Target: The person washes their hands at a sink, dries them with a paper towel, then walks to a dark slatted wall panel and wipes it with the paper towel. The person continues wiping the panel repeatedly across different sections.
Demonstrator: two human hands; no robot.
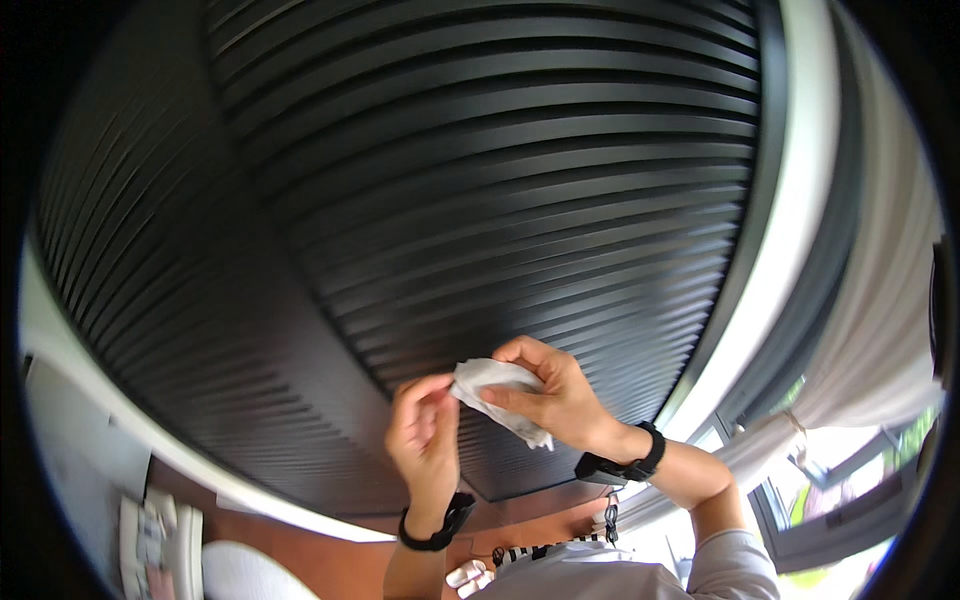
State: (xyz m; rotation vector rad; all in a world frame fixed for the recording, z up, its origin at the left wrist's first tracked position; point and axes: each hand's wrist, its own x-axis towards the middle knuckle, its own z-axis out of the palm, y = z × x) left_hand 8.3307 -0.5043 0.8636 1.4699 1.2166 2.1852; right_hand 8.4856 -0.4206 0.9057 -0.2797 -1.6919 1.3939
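A crumpled white cloth or wipe [499, 397] with greyish smudges is pinched in my right hand [555, 390], thumb on top and fingers behind. My left hand [426, 424] is beside it, its fingertips at the cloth's left corner; whether they grip it or only touch it I cannot tell. Both wrists wear black bands. Directly beyond the hands stand dark louvred door panels [487, 202] with horizontal slats.
White frame edging [780, 262] borders the panels. Curtains [885, 300] hang beside a window on the right. Below are a reddish-brown floor [337, 559], light-coloured slippers [469, 576], a black cable [611, 521] and a white rounded object [251, 574].
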